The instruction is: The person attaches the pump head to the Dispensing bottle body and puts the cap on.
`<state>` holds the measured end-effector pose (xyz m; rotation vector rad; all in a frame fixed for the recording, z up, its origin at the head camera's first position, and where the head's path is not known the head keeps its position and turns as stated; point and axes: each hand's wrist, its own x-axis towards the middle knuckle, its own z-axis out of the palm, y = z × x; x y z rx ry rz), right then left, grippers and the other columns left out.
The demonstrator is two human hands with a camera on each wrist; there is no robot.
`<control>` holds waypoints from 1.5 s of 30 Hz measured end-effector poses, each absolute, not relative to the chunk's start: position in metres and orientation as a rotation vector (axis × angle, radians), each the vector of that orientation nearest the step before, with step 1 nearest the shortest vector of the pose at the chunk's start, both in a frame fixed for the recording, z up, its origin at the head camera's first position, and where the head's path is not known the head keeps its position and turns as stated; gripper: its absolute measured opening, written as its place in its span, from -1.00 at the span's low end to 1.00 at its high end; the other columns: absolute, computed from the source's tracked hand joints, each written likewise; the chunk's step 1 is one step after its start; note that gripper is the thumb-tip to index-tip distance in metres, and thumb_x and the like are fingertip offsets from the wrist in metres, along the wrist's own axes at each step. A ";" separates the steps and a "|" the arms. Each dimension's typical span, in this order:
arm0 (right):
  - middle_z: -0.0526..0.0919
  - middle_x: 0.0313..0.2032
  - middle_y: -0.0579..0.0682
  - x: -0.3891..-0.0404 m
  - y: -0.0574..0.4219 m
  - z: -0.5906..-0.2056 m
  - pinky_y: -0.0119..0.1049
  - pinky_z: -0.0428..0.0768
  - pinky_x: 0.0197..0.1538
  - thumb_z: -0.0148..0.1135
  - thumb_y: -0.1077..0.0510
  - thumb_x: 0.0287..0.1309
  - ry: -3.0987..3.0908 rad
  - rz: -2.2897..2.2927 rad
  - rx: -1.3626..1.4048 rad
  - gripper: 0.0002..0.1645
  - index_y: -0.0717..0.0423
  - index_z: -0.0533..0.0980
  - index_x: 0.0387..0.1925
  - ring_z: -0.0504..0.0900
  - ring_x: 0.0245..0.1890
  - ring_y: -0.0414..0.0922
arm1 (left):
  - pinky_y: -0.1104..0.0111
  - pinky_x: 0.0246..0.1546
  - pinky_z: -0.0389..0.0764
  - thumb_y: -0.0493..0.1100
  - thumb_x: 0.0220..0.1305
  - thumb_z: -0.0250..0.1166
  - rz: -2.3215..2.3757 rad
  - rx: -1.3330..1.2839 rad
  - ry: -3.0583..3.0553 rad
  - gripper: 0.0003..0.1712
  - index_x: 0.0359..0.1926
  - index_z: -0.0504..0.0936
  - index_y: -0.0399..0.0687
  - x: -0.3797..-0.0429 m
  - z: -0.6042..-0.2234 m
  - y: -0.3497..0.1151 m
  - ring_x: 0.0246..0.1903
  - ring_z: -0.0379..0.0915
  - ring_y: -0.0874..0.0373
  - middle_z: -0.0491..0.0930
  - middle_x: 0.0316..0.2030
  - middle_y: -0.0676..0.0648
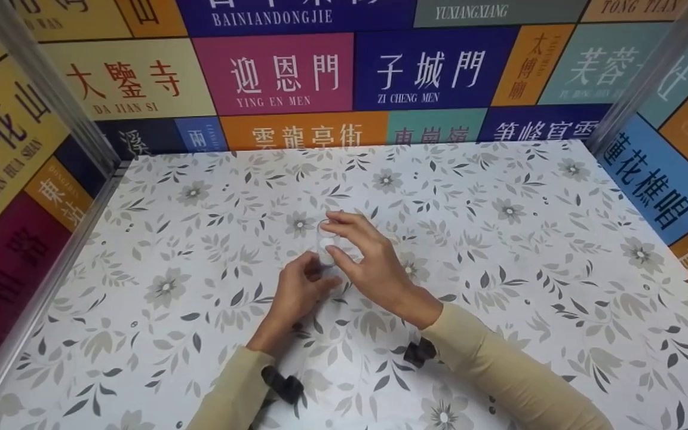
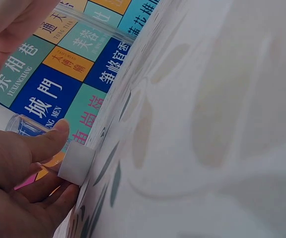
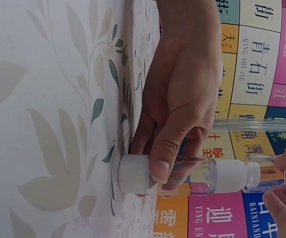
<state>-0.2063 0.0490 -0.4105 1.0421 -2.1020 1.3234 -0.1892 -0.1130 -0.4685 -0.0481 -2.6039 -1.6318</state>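
Note:
A small clear spray-type bottle point(image 3: 190, 173) with a white base point(image 3: 134, 173) and a white collar point(image 3: 227, 175) stands upright on the patterned tabletop. My left hand point(image 1: 297, 289) grips its lower body, thumb on one side and fingers on the other; the white base is close against the table in the left wrist view. Above it, my right hand point(image 1: 377, 266) pinches a clear cap point(image 3: 264, 173) between thumb and fingers. The cap overlaps the narrow white nozzle point(image 3: 252, 174) at the bottle's top. From the head view, the fingers partly hide the bottle.
A white cloth point(image 1: 200, 334) with grey flowers and leaves covers the table. Colourful panels point(image 1: 272, 74) with printed lettering rise behind it and at both sides. Clear corner posts point(image 1: 648, 77) join the panels. Dark straps point(image 1: 282, 384) sit at the wrists.

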 end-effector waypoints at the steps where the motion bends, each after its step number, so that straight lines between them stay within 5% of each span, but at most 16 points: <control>1: 0.59 0.20 0.09 -0.206 0.049 -0.411 -0.21 0.56 0.30 0.31 0.25 0.27 -2.104 1.325 1.042 -0.61 0.11 0.60 0.13 0.57 0.26 -0.05 | 0.19 -0.02 0.70 -0.22 0.07 0.52 -1.636 -0.046 -2.603 -0.70 -0.20 0.61 -0.17 -0.189 -0.469 -0.113 -0.12 0.64 0.01 0.69 -0.20 -0.15; 21: 0.62 0.15 0.12 -0.208 0.048 -0.423 -0.27 0.61 0.21 0.33 0.26 0.24 -2.157 1.313 1.019 -0.64 0.15 0.61 0.08 0.61 0.20 -0.06 | 0.34 -0.22 0.61 -0.25 0.02 0.54 -1.610 -0.086 -2.581 -0.72 -0.32 0.58 -0.17 -0.191 -0.469 -0.113 -0.34 0.49 0.16 0.59 -0.38 -0.08; 45: 0.68 0.08 0.13 -0.210 0.049 -0.427 -0.35 0.61 0.22 0.39 0.27 0.17 -2.182 1.258 1.061 -0.65 0.21 0.65 0.01 0.65 0.15 -0.06 | 0.23 -0.03 0.72 -0.30 0.03 0.52 -1.695 -0.080 -2.541 -0.73 -0.25 0.63 -0.19 -0.190 -0.471 -0.114 -0.16 0.63 0.02 0.67 -0.27 -0.17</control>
